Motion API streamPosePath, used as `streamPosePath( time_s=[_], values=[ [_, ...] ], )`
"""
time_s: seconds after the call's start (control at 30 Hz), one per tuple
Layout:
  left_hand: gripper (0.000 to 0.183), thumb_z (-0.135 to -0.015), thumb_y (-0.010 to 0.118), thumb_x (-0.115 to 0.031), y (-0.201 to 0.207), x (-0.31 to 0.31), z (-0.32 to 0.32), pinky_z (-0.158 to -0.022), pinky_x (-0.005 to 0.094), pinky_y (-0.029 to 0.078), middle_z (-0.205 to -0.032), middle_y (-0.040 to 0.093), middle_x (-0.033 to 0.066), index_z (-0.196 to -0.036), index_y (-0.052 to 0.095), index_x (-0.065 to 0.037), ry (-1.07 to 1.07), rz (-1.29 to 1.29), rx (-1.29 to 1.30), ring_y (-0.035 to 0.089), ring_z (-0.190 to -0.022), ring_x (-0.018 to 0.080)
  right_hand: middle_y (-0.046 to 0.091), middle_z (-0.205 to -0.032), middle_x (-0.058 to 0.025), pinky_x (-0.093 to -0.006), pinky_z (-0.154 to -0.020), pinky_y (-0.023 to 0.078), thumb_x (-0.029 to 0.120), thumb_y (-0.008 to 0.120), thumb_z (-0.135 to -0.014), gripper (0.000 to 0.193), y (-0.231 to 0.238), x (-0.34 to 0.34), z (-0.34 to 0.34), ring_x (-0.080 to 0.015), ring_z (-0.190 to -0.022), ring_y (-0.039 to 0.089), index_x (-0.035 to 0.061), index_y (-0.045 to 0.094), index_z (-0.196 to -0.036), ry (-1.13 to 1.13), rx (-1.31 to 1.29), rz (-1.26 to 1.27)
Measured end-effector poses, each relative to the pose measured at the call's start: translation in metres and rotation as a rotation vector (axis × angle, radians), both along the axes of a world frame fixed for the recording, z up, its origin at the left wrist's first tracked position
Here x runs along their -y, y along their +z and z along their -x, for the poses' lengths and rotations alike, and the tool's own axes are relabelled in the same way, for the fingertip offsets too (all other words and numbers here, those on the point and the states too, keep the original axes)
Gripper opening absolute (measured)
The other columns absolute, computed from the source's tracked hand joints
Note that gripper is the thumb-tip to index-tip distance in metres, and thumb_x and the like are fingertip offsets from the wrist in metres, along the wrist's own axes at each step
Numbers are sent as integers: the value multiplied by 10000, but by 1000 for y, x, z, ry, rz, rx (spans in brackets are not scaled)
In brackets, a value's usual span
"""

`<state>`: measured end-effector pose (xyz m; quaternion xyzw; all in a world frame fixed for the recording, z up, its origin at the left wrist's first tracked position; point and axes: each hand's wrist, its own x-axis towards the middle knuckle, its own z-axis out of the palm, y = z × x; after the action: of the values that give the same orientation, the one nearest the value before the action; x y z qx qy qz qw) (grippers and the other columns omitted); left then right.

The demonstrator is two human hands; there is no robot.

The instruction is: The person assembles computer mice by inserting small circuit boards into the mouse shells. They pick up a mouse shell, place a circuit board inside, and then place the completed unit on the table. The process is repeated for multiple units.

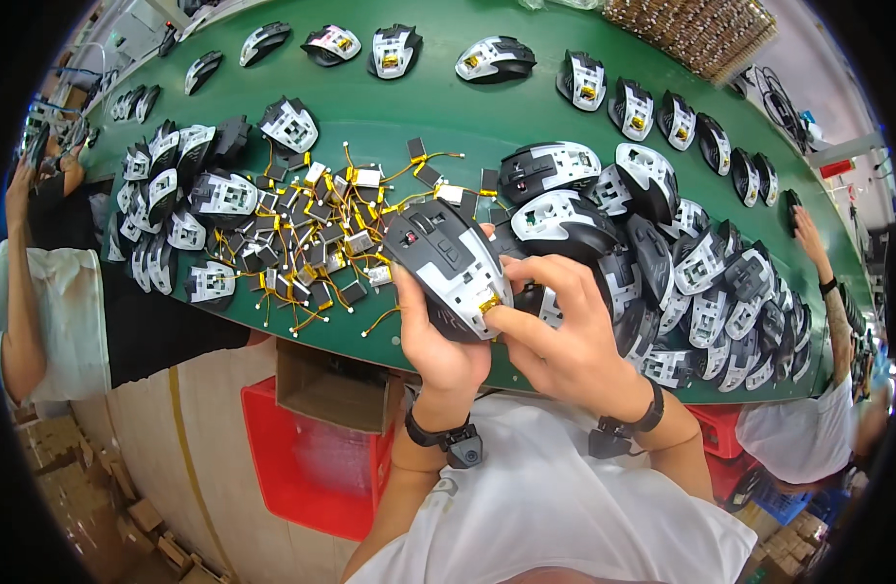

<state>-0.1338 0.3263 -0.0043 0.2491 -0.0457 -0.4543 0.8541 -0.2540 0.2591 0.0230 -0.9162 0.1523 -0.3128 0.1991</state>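
A black-and-white computer mouse (448,255) without its full cover is held over the green bench's near edge. My left hand (438,346) is closed around its near left side, the thumb along the edge. My right hand (570,336) is bent over the mouse's lower right end. One of its digits presses beside a small yellow-taped battery (489,303) set in the opening there, while another curls against the upper right edge. Just left of the mouse lies a loose heap of small batteries (358,241) with yellow tape and thin leads.
Mice are piled on the left (163,190) and in a larger heap on the right (701,263). A row of mice (394,51) runs along the bench's (448,102) far side. A red crate (263,457) with a cardboard box (336,389) stands below. Co-workers sit at both sides.
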Motion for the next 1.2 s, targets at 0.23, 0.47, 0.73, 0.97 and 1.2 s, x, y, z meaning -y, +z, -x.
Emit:
streamPosePath(
  time_s=[0.23,0.47,0.73,0.97,1.2],
  values=[
    [672,-1027,195,-566,4,-1,-8,-849,459,538,-1247,582,181,-1371,457,-51,-31,52,29,651,-968,343,493,-1361,-135,-443,-973,461,-13,684,-669,615,-15,-8,9,-366,-1157,511,181,647,-1252,84,2,-63],
    [680,-1025,192,-574,4,-5,-9,-876,453,532,-1274,576,181,-1375,456,-54,-67,95,-34,643,-999,335,515,-1376,-134,-437,-966,477,-31,664,-668,581,-14,-10,10,-366,-1169,510,177,669,-1210,65,30,-58],
    [602,-1036,247,-522,10,-1,1,-835,439,549,-1226,603,199,-1368,475,-74,22,31,-57,650,-967,328,518,-1337,-133,-423,-900,505,-29,691,-657,543,-16,-11,3,-365,-1151,525,172,685,-1161,-8,53,-16],
    [632,-1031,229,-541,6,-2,-6,-819,431,540,-1227,599,200,-1360,489,-68,-33,38,-60,644,-962,330,518,-1358,-142,-450,-965,464,-87,654,-628,562,-12,-5,7,-374,-1164,514,116,683,-1152,139,101,-296],
    [661,-1031,185,-557,2,-8,-11,-853,434,538,-1252,584,175,-1367,459,-58,-77,54,-46,632,-1011,313,548,-1310,-113,-412,-896,507,-17,684,-654,498,-5,-1,2,-335,-1093,555,147,704,-1123,100,70,-23]
  ],
)
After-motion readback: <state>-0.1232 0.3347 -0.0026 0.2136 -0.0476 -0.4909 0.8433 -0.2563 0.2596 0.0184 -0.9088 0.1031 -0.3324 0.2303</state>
